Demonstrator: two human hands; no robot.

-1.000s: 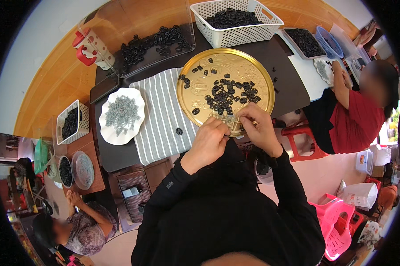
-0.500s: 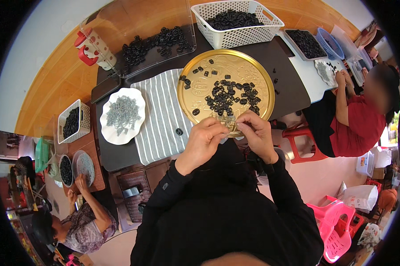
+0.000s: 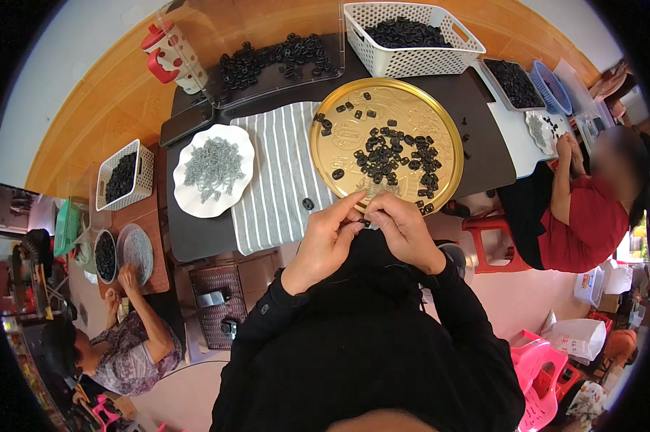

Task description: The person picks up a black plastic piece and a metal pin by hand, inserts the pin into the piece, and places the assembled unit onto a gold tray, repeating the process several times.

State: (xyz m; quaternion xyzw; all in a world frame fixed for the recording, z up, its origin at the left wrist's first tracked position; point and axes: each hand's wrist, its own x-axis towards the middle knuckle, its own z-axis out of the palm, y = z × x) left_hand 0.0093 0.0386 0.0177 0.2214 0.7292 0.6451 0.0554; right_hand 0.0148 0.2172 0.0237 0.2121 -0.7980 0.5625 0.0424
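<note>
Thumb and fingers of my left hand [image 3: 328, 237] are closed on a small black plastic piece [image 3: 364, 223], just off the near edge of a round gold tray [image 3: 339, 153]. Beside it my right hand [image 3: 405, 229] is pinched, its fingertips meeting the left ones; what they hold is too small to name. Many black two-holed pieces [image 3: 386, 157] lie loose on the tray. To the left, a white scalloped plate [image 3: 245, 144] holds a heap of small clear pieces [image 3: 213, 169]. One black piece [image 3: 308, 204] rests alone on a grey striped cloth [image 3: 271, 180] between plate and tray.
Behind the tray stand a white basket [image 3: 411, 63] of black pieces and a clear bin [image 3: 282, 90] with more. A red-and-white spotted cup [image 3: 181, 65] is at the back left. One person [image 3: 580, 216] works at the right, another [image 3: 134, 353] at the lower left.
Both hands have drawn back from the tray's near edge toward my body. A black piece now shows at my left fingertips. The whole view has shifted slightly.
</note>
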